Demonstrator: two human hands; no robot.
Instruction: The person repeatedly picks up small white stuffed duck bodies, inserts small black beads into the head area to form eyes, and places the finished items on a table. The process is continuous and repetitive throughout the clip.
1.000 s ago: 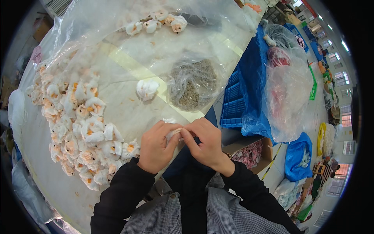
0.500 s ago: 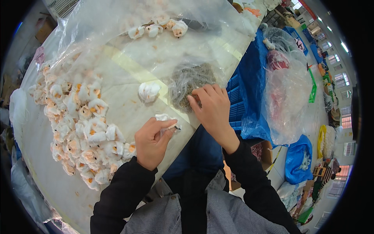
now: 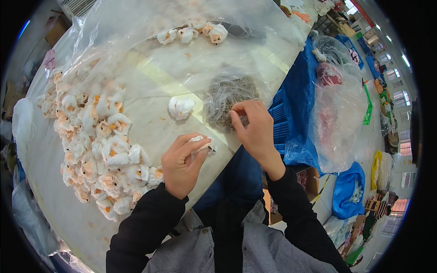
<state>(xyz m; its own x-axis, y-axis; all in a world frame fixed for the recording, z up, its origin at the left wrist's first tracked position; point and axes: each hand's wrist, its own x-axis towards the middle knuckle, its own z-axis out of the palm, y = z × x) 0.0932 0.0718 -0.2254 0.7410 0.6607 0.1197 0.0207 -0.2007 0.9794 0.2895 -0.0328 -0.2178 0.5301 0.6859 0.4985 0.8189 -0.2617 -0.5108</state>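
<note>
My left hand (image 3: 181, 164) pinches a small white fluffy piece (image 3: 196, 139) with a dark tip, close above the table near its edge. At the plastic bag (image 3: 230, 93) of grey-brown bits, my right hand (image 3: 257, 132) has its thumb and fingers drawn together over the contents. Whatever those fingertips hold is too small or hidden to make out. A single white puffy ball (image 3: 181, 108) lies between the hands and the far side. To the left spreads a heap of white fluffy flower-like pieces (image 3: 109, 152) with orange and dark centres.
Clear plastic sheeting (image 3: 136, 22) covers the far part of the table (image 3: 150, 86), with several more white pieces (image 3: 187, 35) there. Right of the table edge stand blue crates (image 3: 278, 119), a blue sheet (image 3: 298, 98) and a large clear bag (image 3: 339, 116). A blue bag (image 3: 348, 189) rests on the floor.
The view has shifted slightly, moving the table things a little to the right. My right fingers are drawn closer together over the bag. My left hand still pinches the white piece.
</note>
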